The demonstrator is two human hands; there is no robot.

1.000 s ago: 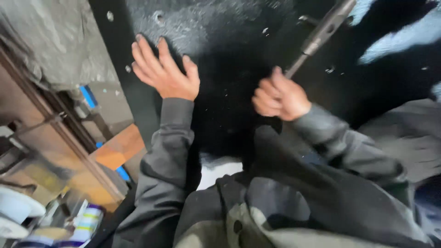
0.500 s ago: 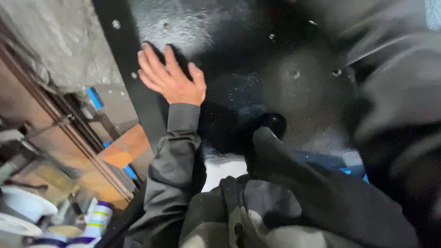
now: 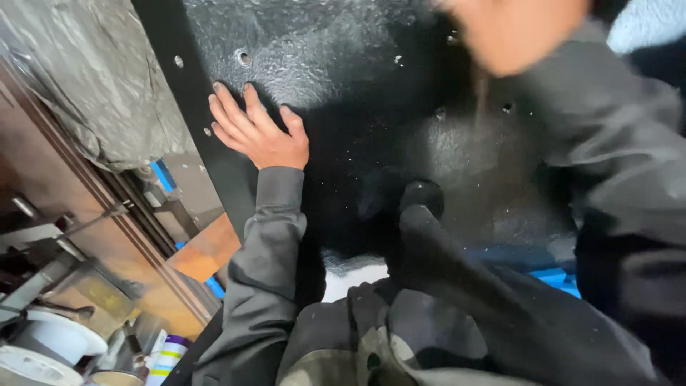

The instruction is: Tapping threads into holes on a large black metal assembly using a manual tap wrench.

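On the big black panel (image 3: 343, 78) the left hand (image 3: 261, 132) lies flat, arm stretched forward, fingers (image 3: 229, 107) spread wide and touching its bumpy face; up at the top the right hand (image 3: 514, 32) is a blur; I cannot tell its fingers.
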